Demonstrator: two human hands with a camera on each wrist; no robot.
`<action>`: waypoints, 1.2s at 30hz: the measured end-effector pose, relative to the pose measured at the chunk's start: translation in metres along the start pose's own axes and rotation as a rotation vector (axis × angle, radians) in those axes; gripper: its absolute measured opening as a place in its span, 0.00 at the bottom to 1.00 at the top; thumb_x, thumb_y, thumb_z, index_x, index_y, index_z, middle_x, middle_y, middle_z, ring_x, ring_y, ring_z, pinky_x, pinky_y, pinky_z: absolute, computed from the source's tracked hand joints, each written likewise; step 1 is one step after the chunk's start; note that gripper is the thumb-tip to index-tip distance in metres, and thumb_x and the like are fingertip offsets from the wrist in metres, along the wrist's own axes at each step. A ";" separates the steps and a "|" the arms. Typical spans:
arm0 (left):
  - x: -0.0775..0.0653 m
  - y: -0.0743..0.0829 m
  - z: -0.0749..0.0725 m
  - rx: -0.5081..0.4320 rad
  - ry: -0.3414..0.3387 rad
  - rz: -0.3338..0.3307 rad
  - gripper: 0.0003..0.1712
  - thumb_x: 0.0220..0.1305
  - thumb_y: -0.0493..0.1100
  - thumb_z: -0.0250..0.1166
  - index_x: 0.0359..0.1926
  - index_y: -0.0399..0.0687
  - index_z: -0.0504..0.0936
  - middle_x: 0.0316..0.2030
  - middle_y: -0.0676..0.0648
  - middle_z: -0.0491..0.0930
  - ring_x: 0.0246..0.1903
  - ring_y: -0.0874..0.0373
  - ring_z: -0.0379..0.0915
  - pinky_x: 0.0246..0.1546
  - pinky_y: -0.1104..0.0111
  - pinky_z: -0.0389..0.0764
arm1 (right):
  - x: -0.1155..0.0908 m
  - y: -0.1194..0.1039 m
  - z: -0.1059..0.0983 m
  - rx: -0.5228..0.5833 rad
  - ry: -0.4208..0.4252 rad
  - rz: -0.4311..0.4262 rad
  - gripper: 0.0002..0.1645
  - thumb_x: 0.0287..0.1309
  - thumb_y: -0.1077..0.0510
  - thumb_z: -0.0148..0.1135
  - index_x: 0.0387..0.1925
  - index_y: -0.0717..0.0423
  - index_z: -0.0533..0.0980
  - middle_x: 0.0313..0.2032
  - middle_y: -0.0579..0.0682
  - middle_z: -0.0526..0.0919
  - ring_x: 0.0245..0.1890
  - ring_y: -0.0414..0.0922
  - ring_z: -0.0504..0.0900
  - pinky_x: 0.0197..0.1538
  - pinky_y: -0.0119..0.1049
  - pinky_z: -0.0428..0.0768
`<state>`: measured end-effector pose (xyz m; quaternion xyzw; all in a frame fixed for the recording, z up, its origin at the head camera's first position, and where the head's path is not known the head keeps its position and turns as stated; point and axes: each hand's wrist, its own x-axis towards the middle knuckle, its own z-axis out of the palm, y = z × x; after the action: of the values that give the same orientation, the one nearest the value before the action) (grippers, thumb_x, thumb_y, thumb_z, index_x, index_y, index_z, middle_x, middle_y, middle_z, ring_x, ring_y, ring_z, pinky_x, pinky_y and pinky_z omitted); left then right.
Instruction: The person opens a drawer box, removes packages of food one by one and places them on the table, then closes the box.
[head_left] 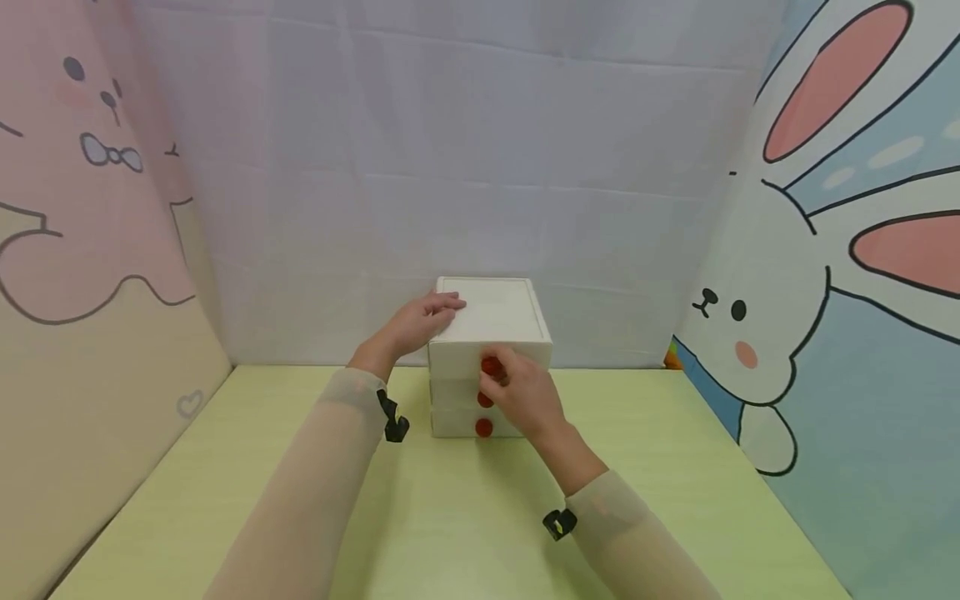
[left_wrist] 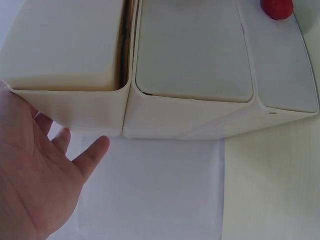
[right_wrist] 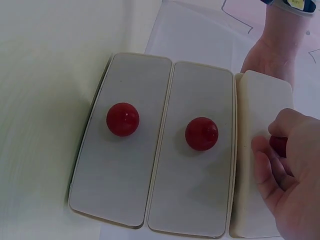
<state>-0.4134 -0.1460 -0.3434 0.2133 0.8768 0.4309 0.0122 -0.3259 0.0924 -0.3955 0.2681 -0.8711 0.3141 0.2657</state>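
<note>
A white cabinet (head_left: 498, 307) with three stacked drawers stands on the table. Each drawer front carries a round red knob. My right hand (head_left: 527, 396) pinches the top drawer's knob (right_wrist: 278, 145) between thumb and fingers. That top drawer (left_wrist: 65, 47) sticks out a little past the frame, while the middle drawer (right_wrist: 192, 185) and bottom drawer (right_wrist: 120, 170) sit flush. My left hand (head_left: 420, 325) rests on the cabinet's upper left edge, its fingers reaching over the top. In the left wrist view its thumb and fingers lie spread by the cabinet's side.
Pale yellow-green table (head_left: 300, 492) surrounds the cabinet. A white cloth (head_left: 465, 167) hangs right behind it. Cartoon-printed panels with a bunny (head_left: 780, 350) on the right and a pink figure (head_left: 112, 217) on the left flank the table.
</note>
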 end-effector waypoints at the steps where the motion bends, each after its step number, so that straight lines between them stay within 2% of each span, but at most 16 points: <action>1: -0.001 0.001 -0.001 0.000 0.000 -0.002 0.27 0.88 0.52 0.49 0.79 0.54 0.76 0.87 0.51 0.59 0.90 0.47 0.32 0.88 0.41 0.43 | 0.000 -0.001 -0.001 0.002 -0.001 -0.009 0.15 0.68 0.61 0.74 0.53 0.54 0.82 0.40 0.51 0.91 0.39 0.47 0.91 0.46 0.46 0.91; 10: -0.002 -0.002 0.001 0.003 0.001 -0.002 0.27 0.89 0.52 0.49 0.80 0.55 0.76 0.87 0.52 0.59 0.90 0.46 0.37 0.88 0.41 0.48 | -0.004 -0.004 -0.004 -0.027 -0.031 -0.019 0.14 0.68 0.61 0.75 0.52 0.53 0.83 0.40 0.49 0.91 0.39 0.45 0.90 0.45 0.43 0.91; 14: -0.002 -0.003 0.001 0.007 0.010 -0.002 0.27 0.89 0.52 0.49 0.80 0.55 0.75 0.87 0.52 0.59 0.90 0.47 0.38 0.87 0.40 0.49 | -0.008 -0.004 -0.004 -0.063 -0.039 -0.025 0.14 0.68 0.59 0.75 0.52 0.50 0.83 0.41 0.46 0.91 0.40 0.43 0.91 0.41 0.40 0.89; 20: -0.002 -0.001 0.002 0.017 0.010 0.006 0.28 0.89 0.53 0.48 0.80 0.55 0.75 0.88 0.52 0.57 0.90 0.46 0.33 0.88 0.40 0.45 | -0.014 -0.004 -0.004 -0.107 -0.007 -0.051 0.16 0.67 0.58 0.76 0.54 0.48 0.84 0.41 0.45 0.92 0.39 0.42 0.91 0.33 0.36 0.85; 28: -0.003 0.001 0.002 0.023 0.013 0.016 0.28 0.89 0.52 0.48 0.80 0.53 0.75 0.88 0.51 0.57 0.90 0.46 0.31 0.88 0.40 0.43 | -0.021 -0.005 -0.004 -0.109 0.023 -0.076 0.17 0.67 0.57 0.76 0.55 0.49 0.83 0.40 0.45 0.91 0.36 0.41 0.90 0.29 0.31 0.81; 36: -0.004 0.003 0.002 0.014 0.012 0.021 0.27 0.89 0.51 0.48 0.80 0.53 0.75 0.87 0.51 0.58 0.90 0.45 0.31 0.88 0.40 0.42 | -0.028 -0.010 -0.006 -0.124 0.017 -0.091 0.16 0.68 0.57 0.76 0.54 0.48 0.83 0.39 0.43 0.89 0.36 0.39 0.88 0.30 0.30 0.82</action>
<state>-0.4079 -0.1444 -0.3436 0.2201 0.8775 0.4261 0.0010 -0.2982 0.0986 -0.4050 0.2877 -0.8736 0.2495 0.3029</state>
